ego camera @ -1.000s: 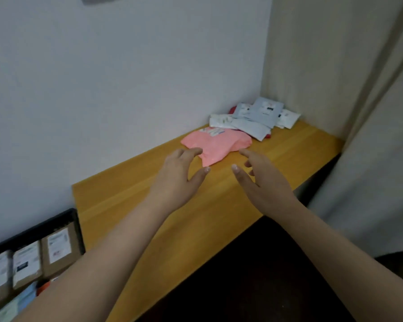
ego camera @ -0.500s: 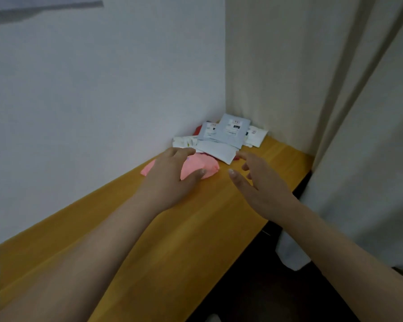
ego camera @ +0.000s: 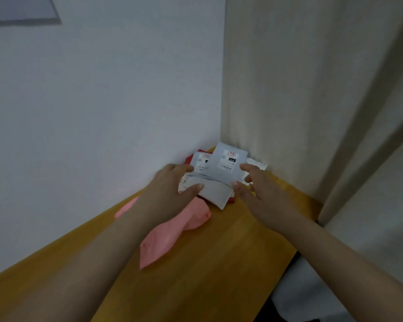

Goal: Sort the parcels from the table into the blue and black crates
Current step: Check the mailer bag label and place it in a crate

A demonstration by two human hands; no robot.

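Two bare forearms sweep in from the bottom of the frame, left one from the lower left, right one from the lower right, both reaching up toward the centre over the wooden surface (ego camera: 219, 263) that runs diagonally from lower left to the corner. Under the left forearm lies a pink parcel (ego camera: 168, 238), soft and crumpled, flat on the wood at centre frame with its near tip pointing down-left. Just above it, the left hand (ego camera: 170, 189) sits on the near-left side of the parcel pile, thumb curled over the front edge of a grey parcel (ego camera: 215, 192) and fingers wrapped round behind, so it grips that one. The right hand (ego camera: 258, 191) comes in from the other side, thumb tip touching the grey parcel's right end, fingers spread and curved near the pile; whether it has a real hold, I cannot tell. The two hands face each other with the grey parcel between them. Above them, a grey labelled parcel (ego camera: 228, 161) leans on top of the stack, another labelled one (ego camera: 201, 162) just to its left, a red parcel (ego camera: 191, 159) peeking out behind, a white one (ego camera: 256, 165) at the right. Beyond, the white wall (ego camera: 102, 101) fills the upper left and a beige curtain (ego camera: 312, 89) hangs on the right
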